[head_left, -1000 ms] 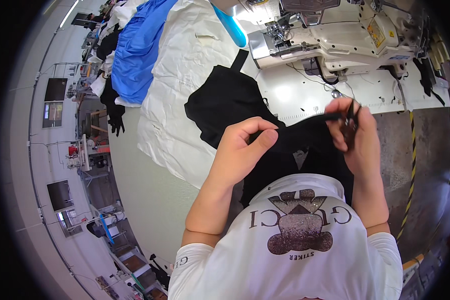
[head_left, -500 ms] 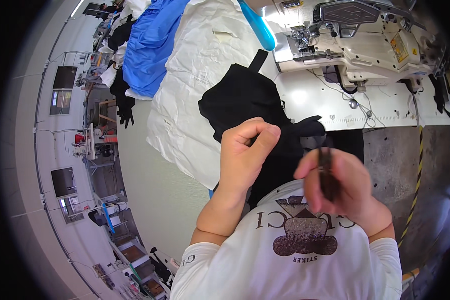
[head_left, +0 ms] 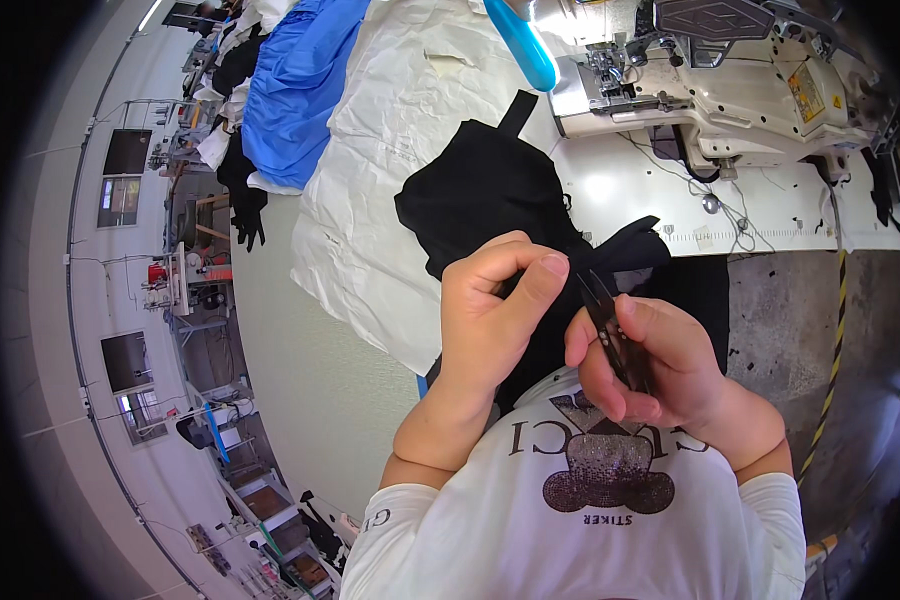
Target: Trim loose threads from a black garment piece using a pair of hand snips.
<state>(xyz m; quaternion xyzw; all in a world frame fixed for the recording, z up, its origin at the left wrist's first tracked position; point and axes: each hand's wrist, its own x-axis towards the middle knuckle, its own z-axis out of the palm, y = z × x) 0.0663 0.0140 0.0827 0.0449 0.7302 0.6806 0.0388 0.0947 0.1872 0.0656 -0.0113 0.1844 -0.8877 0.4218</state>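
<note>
A black garment (head_left: pixel 485 190) lies partly on the table and hangs over its near edge toward my lap. Thumb and bent fingers pressed together, my left hand (head_left: pixel 495 310) pinches the garment close to a narrow black flap (head_left: pixel 625 248). My right hand (head_left: pixel 675 350) grips dark thread snips (head_left: pixel 610 325). Their two pointed blades stand slightly apart, tips just to the right of my left thumb and near the cloth. Whatever lies right between the left fingertips is hidden.
An industrial sewing machine (head_left: pixel 730 110) stands at the far right, loose threads beside it. Crumpled white sheeting (head_left: pixel 370 210) covers the table's middle, with blue cloth (head_left: pixel 300 90) beyond. A bright blue rounded bar (head_left: pixel 525 50) juts in beside the machine.
My right hand has swung slightly left, bringing the snips up toward my left fingertips, blades now showing plainly. The black flap has lifted a little; my left hand keeps its pinch.
</note>
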